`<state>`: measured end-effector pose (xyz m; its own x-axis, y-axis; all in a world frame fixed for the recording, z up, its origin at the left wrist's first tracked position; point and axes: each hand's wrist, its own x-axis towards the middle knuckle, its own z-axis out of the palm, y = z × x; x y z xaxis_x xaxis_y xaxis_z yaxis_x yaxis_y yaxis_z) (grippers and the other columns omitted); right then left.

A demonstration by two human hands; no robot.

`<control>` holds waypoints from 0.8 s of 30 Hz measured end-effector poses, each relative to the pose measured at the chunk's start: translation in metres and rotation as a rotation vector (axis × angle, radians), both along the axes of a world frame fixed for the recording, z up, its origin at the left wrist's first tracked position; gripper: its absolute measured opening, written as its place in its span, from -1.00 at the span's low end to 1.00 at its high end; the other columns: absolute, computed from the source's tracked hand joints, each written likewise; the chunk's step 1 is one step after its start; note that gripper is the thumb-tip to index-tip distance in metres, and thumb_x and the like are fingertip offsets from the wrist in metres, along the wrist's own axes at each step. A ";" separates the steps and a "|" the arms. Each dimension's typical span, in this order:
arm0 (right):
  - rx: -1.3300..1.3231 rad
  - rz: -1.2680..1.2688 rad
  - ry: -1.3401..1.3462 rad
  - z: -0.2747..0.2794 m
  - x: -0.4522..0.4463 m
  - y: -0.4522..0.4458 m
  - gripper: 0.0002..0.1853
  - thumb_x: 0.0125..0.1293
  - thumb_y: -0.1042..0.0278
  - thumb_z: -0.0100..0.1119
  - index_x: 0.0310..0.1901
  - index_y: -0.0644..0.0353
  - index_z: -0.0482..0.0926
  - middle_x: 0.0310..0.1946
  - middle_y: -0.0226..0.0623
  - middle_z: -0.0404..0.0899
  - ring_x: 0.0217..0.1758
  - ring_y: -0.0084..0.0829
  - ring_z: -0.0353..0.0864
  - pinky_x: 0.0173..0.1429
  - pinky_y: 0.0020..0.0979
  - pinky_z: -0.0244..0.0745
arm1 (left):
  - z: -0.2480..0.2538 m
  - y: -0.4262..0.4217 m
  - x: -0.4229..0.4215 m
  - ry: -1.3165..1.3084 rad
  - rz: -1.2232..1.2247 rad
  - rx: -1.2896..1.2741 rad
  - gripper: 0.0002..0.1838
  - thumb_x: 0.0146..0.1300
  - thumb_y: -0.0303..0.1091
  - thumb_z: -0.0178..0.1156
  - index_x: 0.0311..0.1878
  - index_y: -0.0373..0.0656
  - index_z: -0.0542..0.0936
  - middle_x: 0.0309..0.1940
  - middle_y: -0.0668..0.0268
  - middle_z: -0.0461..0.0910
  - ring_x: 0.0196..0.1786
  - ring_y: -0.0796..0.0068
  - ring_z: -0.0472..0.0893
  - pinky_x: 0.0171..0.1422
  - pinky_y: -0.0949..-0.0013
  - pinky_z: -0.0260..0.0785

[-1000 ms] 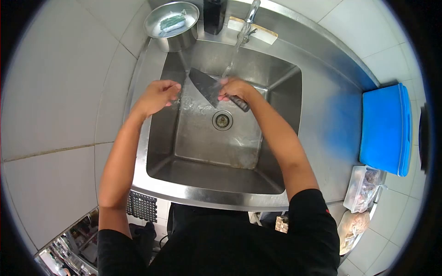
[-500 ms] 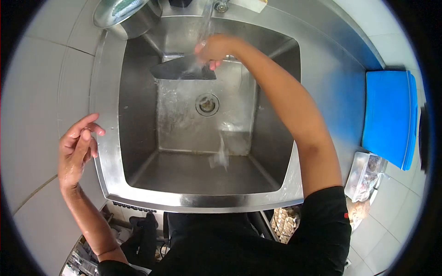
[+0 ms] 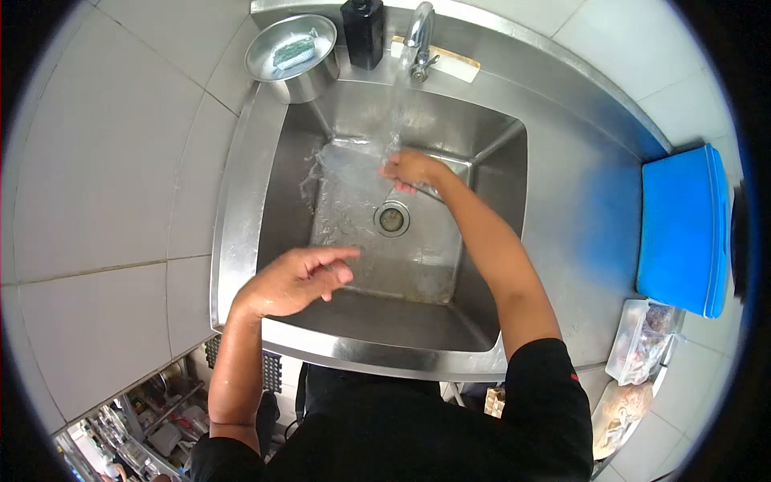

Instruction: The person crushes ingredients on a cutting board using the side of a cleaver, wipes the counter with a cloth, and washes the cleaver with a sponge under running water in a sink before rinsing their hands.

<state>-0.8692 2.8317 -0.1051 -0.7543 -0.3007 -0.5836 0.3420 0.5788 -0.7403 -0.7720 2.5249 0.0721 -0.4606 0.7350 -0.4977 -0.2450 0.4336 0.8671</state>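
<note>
My right hand [image 3: 411,170] is closed round the handle of a kitchen knife in the sink [image 3: 377,281]. Water from the tap [image 3: 420,32] runs down onto the broad blade [image 3: 352,167] and splashes off to its left. The blade points left and is partly blurred by the water. Over the near left part of the sink hovers my left hand [image 3: 293,281], wet and holding nothing, with its index finger stretched out and its thumb apart. Just beyond the knife hand's near side lies the round drain [image 3: 392,219].
A metal bowl [image 3: 309,84] with a green-and-white sponge [image 3: 294,53] stands at the back left, beside a black bottle [image 3: 363,36]. On the right are a blue container [image 3: 681,233] and a clear plastic box [image 3: 638,341]. A tiled wall [image 3: 104,177] borders the left side.
The view has shifted, bringing the tap and bottle into sight. My left hand has moved right, from beside the sink to over it. The knife's blade has turned under the water.
</note>
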 end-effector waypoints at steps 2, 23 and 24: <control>-0.105 -0.191 -0.109 -0.003 0.028 0.007 -0.64 0.40 0.13 0.26 -0.24 0.37 0.57 -0.50 -0.20 0.62 -0.57 -0.48 0.54 -0.53 -0.39 0.44 | -0.003 -0.003 0.013 -0.026 -0.051 -0.002 -0.53 0.47 -0.25 0.18 0.38 -0.16 0.46 -0.16 0.37 0.62 -0.29 0.62 0.53 -0.15 0.48 0.45; 0.797 0.087 0.818 -0.033 0.019 -0.048 -0.68 0.39 0.39 -0.03 0.08 0.11 0.64 0.09 -0.11 0.63 0.12 -0.09 0.63 0.13 -0.08 0.54 | -0.086 0.013 0.018 -0.030 0.066 -0.145 -0.53 0.52 -0.17 0.09 0.37 -0.18 0.44 -0.06 0.42 0.64 -0.19 0.64 0.59 -0.29 0.53 0.36; 0.842 0.135 0.875 -0.019 0.032 -0.050 -0.66 0.35 0.36 0.01 0.09 0.28 0.57 0.04 -0.09 0.64 0.14 -0.11 0.60 0.14 -0.09 0.52 | -0.093 0.017 0.019 -0.029 0.058 -0.156 -0.54 0.53 -0.19 0.06 0.38 -0.21 0.43 -0.06 0.42 0.63 -0.19 0.64 0.59 -0.29 0.51 0.37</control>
<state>-0.8376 2.7816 -0.1241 -0.9820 -0.1805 0.0555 -0.1840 0.9806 -0.0672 -0.7532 2.5419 -0.0211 -0.4838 0.6205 -0.6171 -0.2974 0.5466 0.7828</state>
